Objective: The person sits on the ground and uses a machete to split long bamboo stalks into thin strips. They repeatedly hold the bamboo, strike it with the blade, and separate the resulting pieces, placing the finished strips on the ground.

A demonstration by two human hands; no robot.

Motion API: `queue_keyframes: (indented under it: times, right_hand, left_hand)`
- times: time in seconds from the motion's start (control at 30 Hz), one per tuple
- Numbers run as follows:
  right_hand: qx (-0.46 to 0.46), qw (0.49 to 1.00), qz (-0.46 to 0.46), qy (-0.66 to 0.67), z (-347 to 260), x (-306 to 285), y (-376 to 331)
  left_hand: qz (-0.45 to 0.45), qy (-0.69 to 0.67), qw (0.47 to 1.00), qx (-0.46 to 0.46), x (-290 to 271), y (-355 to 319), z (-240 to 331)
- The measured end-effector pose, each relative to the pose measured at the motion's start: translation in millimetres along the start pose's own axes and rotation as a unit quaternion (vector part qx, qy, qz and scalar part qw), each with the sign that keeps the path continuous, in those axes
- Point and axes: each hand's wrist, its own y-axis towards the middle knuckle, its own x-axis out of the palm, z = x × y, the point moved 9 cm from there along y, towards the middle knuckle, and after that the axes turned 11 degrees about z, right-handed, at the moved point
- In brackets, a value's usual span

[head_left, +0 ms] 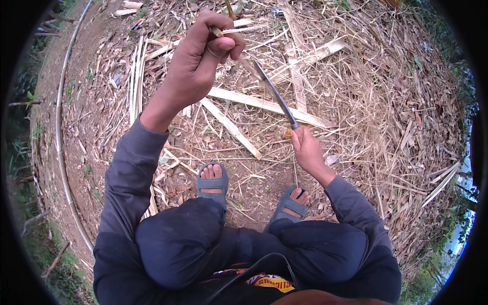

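Left hand: my left hand [203,56] is raised at the far centre of the view, fingers curled tight around a thin pale bamboo sliver [217,31]; only short ends of it show, one poking out above the knuckles, so I cannot say how long it is.
Right hand: my right hand [306,151] sits lower and to the right, fist clamped on the handle of a long dark-bladed knife [274,92]; the handle itself is hidden in the fist.
Key relation: the blade's long axis runs from the right fist up and to the left, its tip ending just below and to the right of the left fist. The sliver therefore lies far-left of the knife grip, and the left hand is the one on it. I cannot tell whether tip and sliver touch.
Ground: split pale bamboo slats [264,104] lie crosswise under the blade, on a litter of dry leaves and shavings.
Left edge: a long thin bamboo pole [60,127] curves along the bare earth, well apart from both hands.
Near side: my feet in grey open sandals [212,184] rest between my knees, near the slats.
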Motion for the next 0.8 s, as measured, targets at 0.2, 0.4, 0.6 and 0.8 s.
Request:
queue_keyframes:
  times: [0.2, 0.4, 0.6, 0.8]
  right_hand:
    - [0.023, 0.997, -0.007, 0.078, -2.1, 4.8, -0.4]
    - [0.062, 0.992, -0.047, 0.096, 8.5, 18.9, -0.3]
    - [0.042, 0.993, -0.016, 0.113, -3.8, 18.5, -0.8]
    - [0.042, 0.991, -0.003, 0.126, -43.6, -22.9, 6.2]
  left_hand:
    - [0.0, -0.003, 0.999, -0.033, -5.7, -9.9, 3.5]
    - [0.055, 0.043, 0.997, 0.024, -9.3, -1.6, 15.1]
    - [0.135, -0.254, 0.951, -0.115, 6.0, 16.5, -7.1]
    - [0.18, -0.24, 0.944, -0.136, 3.9, 13.1, -18.9]
